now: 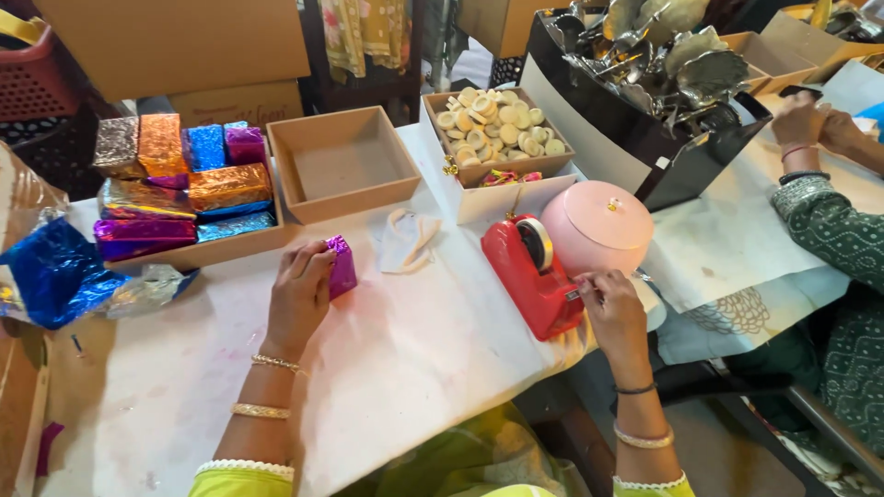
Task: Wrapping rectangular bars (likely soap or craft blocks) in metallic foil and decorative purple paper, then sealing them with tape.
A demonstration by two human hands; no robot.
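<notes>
Head view of a wrapping station. We see the left hand (pixel 299 290) resting on the white-covered counter (pixel 405 368), its fingers (pixel 308 260) curled around a small magenta foil-wrapped box (pixel 342 266), which stands on the counter just in front of the tray of wrapped boxes. The right hand (pixel 612 308) lies at the front end of a red tape dispenser (pixel 532 276); its fingers (pixel 589 290) are drawn narrow at the cutting edge, and we cannot tell whether a strip of tape is pinched between them. Just behind the dispenser, touching or nearly touching it, sits a round pink lidded container (pixel 599 225). Between the two hands, a small crumpled white scrap (pixel 405 239) lies on the counter. At upper left, a shallow brown tray (pixel 207 250) carries foil-wrapped boxes (pixel 184 175) in orange, blue, purple and silver; loose blue foil (pixel 55 271) lies beside it at the counter's left edge. To the right of that tray stands an empty brown tray (pixel 343 166), and further right a third tray (pixel 497 129) filled with pale round pieces. Beyond it, a black box (pixel 663 147) holds silvery leaf-shaped metal pieces (pixel 672 55). At far right, another person's hands (pixel 815 124), in a green patterned sleeve (pixel 829 230), rest on a paper sheet.
</notes>
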